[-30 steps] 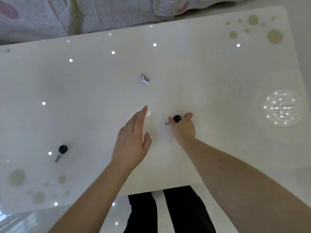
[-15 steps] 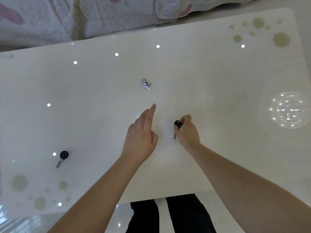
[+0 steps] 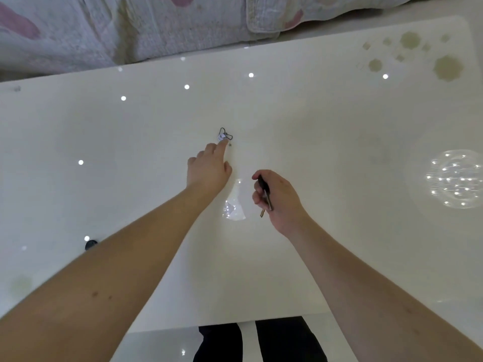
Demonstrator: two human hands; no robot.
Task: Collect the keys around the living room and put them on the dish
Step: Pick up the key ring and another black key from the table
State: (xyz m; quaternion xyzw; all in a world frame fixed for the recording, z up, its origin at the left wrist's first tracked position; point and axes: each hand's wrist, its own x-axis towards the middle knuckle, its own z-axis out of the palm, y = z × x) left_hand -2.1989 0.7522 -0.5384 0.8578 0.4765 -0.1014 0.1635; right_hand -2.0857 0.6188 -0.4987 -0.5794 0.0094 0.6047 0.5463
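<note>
Two hands: left hand (image 3: 209, 165) outstretched touching silver keys (image 3: 224, 137), right hand (image 3: 281, 198) gripping black key (image 3: 264, 190).

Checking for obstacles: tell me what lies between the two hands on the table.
In the head view, only bare glossy table with a bright light reflection separates the left hand from the right hand.

1. Glossy white table (image 3: 326, 231) mostly bare; wide open room right of right hand (image 3: 279, 197) and along near edge.
2. Small silver keys (image 3: 224, 137) mid-table, left hand (image 3: 209, 168) fingertip touching them; bare surface all round.
3. Black key (image 3: 264, 192) pinched in right hand, lifted, just beside left hand; narrow gap between.
4. Black key head (image 3: 90, 244) at left, half hidden by left forearm.
5. Quilted sofa cover (image 3: 156, 27) beyond far edge.
</note>
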